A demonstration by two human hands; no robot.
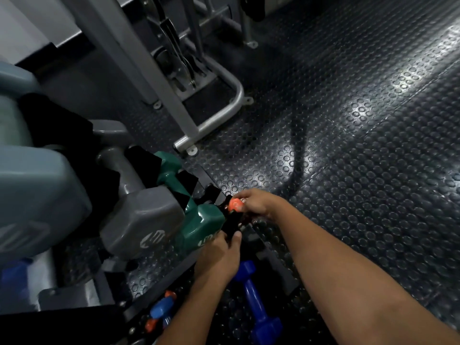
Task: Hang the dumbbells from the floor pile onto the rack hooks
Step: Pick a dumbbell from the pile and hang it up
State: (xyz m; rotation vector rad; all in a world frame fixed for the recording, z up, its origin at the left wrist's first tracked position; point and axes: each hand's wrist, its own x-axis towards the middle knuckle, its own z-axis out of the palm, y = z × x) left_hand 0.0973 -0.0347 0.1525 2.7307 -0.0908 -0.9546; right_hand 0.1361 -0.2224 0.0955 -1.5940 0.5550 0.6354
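Right hand (258,204) grips the orange dumbbell (234,204); left hand (220,255) pinches a black rack hook (232,226).

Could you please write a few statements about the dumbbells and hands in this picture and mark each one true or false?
1. The right hand grips an orange dumbbell. True.
2. The green dumbbell lies loose on the open floor to the right. False: it sits on the rack, beside the grey dumbbell.
3. A dark blue dumbbell lies on the floor between the forearms. True.
4. The left hand is raised clear of everything. False: it is low at the rack, its fingers against a black part beside the green dumbbell.
5. The floor is smooth wood. False: it is dark matting with round studs.
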